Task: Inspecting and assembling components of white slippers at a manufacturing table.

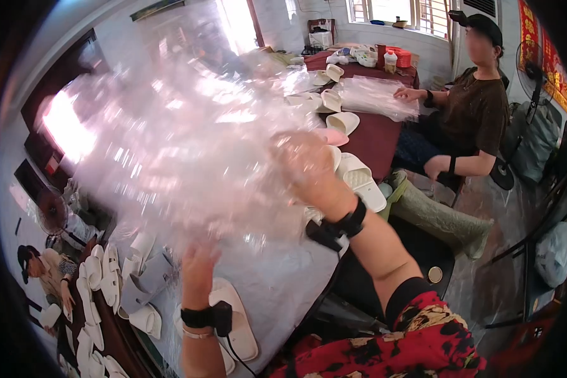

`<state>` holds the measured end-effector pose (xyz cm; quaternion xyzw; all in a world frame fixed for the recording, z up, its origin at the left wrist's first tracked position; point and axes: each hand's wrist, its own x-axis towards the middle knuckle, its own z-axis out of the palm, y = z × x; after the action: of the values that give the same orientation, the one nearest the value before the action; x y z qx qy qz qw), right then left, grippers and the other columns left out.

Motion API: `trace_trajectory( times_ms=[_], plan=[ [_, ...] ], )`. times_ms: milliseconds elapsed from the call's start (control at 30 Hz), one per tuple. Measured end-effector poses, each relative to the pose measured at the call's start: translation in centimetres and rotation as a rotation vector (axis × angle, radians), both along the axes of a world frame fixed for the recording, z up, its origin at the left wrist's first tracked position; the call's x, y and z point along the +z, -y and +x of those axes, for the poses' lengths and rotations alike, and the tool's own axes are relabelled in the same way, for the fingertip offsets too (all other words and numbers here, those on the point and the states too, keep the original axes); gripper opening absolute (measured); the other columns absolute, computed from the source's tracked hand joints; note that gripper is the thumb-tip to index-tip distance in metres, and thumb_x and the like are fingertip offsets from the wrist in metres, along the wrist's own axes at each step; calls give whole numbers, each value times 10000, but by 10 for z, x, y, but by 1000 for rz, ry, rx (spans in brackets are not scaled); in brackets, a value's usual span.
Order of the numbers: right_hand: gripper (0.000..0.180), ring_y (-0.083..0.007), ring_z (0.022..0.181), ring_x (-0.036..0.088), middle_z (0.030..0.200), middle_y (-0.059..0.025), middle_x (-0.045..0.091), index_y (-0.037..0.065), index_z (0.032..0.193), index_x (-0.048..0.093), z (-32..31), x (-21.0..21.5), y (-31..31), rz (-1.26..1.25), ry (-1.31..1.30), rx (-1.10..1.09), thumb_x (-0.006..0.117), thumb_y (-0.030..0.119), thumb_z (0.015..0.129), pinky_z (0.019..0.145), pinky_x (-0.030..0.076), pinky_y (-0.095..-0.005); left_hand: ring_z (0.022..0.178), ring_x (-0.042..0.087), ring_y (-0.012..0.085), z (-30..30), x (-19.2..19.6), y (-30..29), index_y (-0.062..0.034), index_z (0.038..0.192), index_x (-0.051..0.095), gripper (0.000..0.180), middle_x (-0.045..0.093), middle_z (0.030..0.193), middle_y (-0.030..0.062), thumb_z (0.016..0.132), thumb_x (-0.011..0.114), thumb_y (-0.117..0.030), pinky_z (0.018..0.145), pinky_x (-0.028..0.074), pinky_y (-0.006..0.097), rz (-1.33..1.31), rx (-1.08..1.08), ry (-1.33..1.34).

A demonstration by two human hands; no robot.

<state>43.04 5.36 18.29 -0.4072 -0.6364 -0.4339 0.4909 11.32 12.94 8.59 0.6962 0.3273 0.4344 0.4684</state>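
A large bunch of clear plastic (195,157), probably bags or film, fills the middle of the view, smeared by motion. Its right side is gripped by my right hand (305,164), raised above the table with the fingers curled. Below the plastic's lower edge is my left hand (200,268), blurred, its fingers partly hidden behind the plastic. A white slipper (236,318) lies on the pale table cover (293,268) beside my left wrist. More white slippers (359,179) line the table's right edge past my right forearm, with a pink slipper (331,136) among them.
A seated person (479,101) at the right touches flat clear plastic (372,97) on the dark red cloth (384,135). Another person (44,271) sits at lower left by rows of white slippers (110,277). A green sack (441,214) and a fan (532,69) stand at right.
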Motion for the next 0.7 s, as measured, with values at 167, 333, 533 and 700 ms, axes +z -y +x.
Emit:
trace_trajectory(
  times_ms=[167,333,533,700],
  plan=[
    [329,-263,940,635,1009,-88,653,89,1003,658,98,20,15,-59,122,-477,693,159,684,787,519,-400,1018,593,146,29,-40,32,-115,1107,627,198,646,1098,15,947,571,-219,803,445,273,-503,-113,-39],
    [227,-280,825,641,929,-72,666,110,979,667,173,11,14,-124,24,-669,667,178,762,706,518,-404,1011,599,187,31,-105,55,-65,1082,639,256,653,1046,62,872,653,-211,831,455,287,-264,-147,-266],
    [172,-301,750,639,828,-92,656,92,941,673,207,-2,7,-255,-57,-797,604,164,801,652,512,-431,1174,489,378,43,-123,70,-70,1117,625,421,546,1241,190,765,712,-283,981,377,499,326,-151,-575],
    [160,-289,714,642,794,-82,654,103,879,677,242,-32,-11,-312,-75,-894,565,116,766,610,517,-429,1325,304,436,56,-127,83,-130,1229,559,537,399,1403,197,775,688,-386,1031,215,632,378,-138,-774]
  ],
)
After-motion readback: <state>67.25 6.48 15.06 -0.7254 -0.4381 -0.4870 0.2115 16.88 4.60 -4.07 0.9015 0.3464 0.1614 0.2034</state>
